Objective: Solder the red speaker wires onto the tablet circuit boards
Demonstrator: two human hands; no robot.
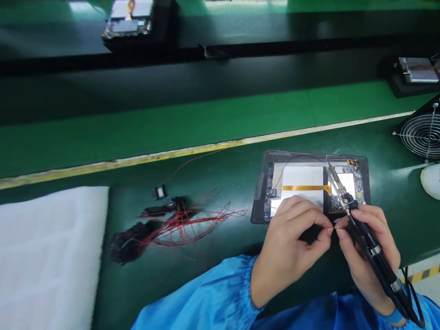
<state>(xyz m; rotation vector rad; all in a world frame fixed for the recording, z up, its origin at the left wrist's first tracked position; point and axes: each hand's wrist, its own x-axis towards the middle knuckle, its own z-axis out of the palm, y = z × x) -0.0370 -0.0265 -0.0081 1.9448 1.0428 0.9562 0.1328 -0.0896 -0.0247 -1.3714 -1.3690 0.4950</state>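
My left hand is closed, thumb and forefinger pinching a thin wire just in front of an opened tablet. My right hand grips a black-handled soldering iron; its thumb and forefinger also meet at the other end of the wire. The iron's metal tip points away from me, over the tablet's right half. Inside the tablet lie a silver-white battery, an orange ribbon cable and a circuit board. What the wire joins is too small to tell.
Black parts with loose red wires lie left of the tablet, near a small black-and-white part. White foam covers the left. A fan stands right. Behind the yellowed edge strip, opened devices rest on black blocks.
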